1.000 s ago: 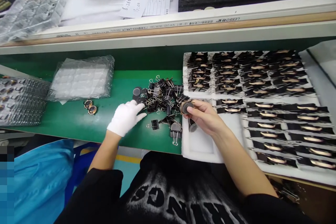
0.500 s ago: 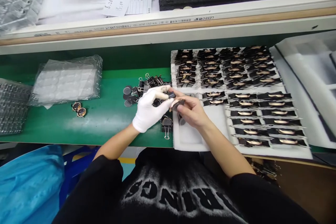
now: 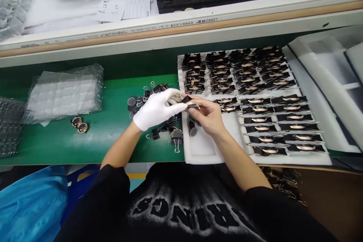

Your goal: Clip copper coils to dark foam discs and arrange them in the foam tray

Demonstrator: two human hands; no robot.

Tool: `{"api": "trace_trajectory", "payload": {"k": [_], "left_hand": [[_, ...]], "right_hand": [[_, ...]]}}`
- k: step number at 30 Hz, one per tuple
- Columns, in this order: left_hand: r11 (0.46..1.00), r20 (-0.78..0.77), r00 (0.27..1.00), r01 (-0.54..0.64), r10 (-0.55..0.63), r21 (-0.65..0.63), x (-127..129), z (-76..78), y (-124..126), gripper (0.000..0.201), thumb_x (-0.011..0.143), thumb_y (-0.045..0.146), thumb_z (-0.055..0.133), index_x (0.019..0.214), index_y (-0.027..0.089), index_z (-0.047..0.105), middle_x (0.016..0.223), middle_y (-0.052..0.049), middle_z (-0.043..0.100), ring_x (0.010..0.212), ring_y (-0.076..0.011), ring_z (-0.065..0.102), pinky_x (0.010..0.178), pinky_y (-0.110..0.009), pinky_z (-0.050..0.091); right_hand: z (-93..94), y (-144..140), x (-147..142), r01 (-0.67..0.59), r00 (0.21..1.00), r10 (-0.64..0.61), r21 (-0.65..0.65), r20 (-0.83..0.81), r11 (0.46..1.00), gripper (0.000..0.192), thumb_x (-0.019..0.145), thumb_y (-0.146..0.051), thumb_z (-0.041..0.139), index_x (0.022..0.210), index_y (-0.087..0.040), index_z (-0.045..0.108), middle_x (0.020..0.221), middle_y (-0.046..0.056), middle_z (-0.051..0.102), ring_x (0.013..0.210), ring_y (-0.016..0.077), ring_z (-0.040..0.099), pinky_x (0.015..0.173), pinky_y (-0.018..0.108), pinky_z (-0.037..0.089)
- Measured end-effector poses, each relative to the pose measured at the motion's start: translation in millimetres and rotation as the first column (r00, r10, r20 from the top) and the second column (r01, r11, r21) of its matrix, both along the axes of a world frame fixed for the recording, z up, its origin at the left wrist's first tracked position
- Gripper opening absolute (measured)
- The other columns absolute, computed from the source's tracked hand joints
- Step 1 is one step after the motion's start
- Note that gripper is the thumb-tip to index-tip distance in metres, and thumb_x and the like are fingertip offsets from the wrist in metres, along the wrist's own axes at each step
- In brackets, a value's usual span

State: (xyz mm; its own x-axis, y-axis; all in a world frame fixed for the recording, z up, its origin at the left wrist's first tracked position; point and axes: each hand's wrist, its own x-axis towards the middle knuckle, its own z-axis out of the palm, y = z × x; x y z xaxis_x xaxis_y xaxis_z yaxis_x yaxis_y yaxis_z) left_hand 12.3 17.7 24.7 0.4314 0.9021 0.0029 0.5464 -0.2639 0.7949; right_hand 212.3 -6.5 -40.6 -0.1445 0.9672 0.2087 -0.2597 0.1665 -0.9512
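Small black binder clip (image 3: 186, 99) w/ thin wire handles, and a flat round dark disc part (image 3: 193, 106) edged in copper tone, both held where the two hands meet, just above the left edge of the white foam tray (image 3: 204, 147). Left hand (image 3: 157, 107) in a white fabric glove, fingers curled narrow, pinching the clip at thumb and forefinger. Right hand (image 3: 208, 115) bare, fingers bent close round the disc part, tips touching the clip; exact grip partly hidden.

Behind and under the left hand: loose pile of black clips (image 3: 159, 90), shiny wire loops sticking out, plus a few plain grey discs (image 3: 132, 102) on the worktop. One clipped disc (image 3: 176, 136) lies near the front edge.

Foam tray is soft, matte, w/ rows of finished clipped parts (image 3: 269, 102), black w/ copper ovals. Worktop (image 3: 107, 136) is smooth green mat. Clear plastic blister trays (image 3: 64, 92) stacked at left, two copper-rimmed parts (image 3: 79, 124) in front of them. White shelf rail (image 3: 170, 30) above, w/ paper slips (image 3: 123, 7) and dark foam blocks. Blue plastic bag (image 3: 31, 204) lower left.
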Motion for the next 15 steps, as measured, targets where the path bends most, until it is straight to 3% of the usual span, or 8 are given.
{"api": "trace_trajectory", "payload": {"k": [3, 6, 10, 15], "left_hand": [[0.993, 0.009, 0.999, -0.045, 0.044, 0.113, 1, -8.0, 1, 0.036, 0.093, 0.047, 0.067, 0.119, 0.022, 0.069, 0.109, -0.003, 0.079, 0.096, -0.0186, 0.076, 0.086, -0.03, 0.062], [0.974, 0.069, 0.992, -0.115, 0.103, 0.196, 1, -17.9, 3, 0.033, 0.095, 0.044, 0.066, 0.118, 0.021, 0.07, 0.109, -0.003, 0.079, 0.1, -0.0185, 0.077, 0.09, -0.03, 0.062], [0.974, 0.262, 0.951, -0.2, 0.166, 0.107, 5, -28.0, 6, 0.03, 0.095, 0.042, 0.066, 0.113, 0.019, 0.072, 0.107, -0.005, 0.079, 0.098, -0.0186, 0.077, 0.09, -0.032, 0.063], [0.965, 0.479, 0.842, -0.256, 0.249, -0.052, 17, -33.0, 4, 0.027, 0.095, 0.039, 0.065, 0.106, 0.016, 0.075, 0.1, -0.007, 0.079, 0.086, -0.0181, 0.077, 0.083, -0.035, 0.067]], "right_hand": [[-0.1, 1, 0, 0.001, 1.0, -0.001, -0.037, -0.02, 0.999, 0.02, 0.083, -0.042, 0.085, 0.099, -0.031, 0.083, 0.126, 0.005, 0.077, 0.124, 0.0275, 0.069, 0.105, 0.046, 0.057], [-0.9, 3, -1, 0.014, 0.988, -0.041, -0.176, -0.15, 0.984, 0.022, 0.081, -0.047, 0.086, 0.096, -0.031, 0.082, 0.131, 0.003, 0.074, 0.116, 0.0239, 0.07, 0.093, 0.041, 0.063], [-1.8, 7, -4, 0.077, 0.932, -0.196, -0.363, -0.305, 0.929, 0.024, 0.074, -0.048, 0.09, 0.089, -0.034, 0.08, 0.103, -0.004, 0.076, 0.091, 0.0127, 0.069, 0.077, 0.027, 0.062], [-2.1, 6, -8, 0.166, 0.933, -0.265, -0.363, -0.244, 0.917, 0.033, 0.068, -0.053, 0.092, 0.087, -0.032, 0.076, 0.095, -0.004, 0.072, 0.085, 0.0125, 0.065, 0.073, 0.026, 0.06]]}}
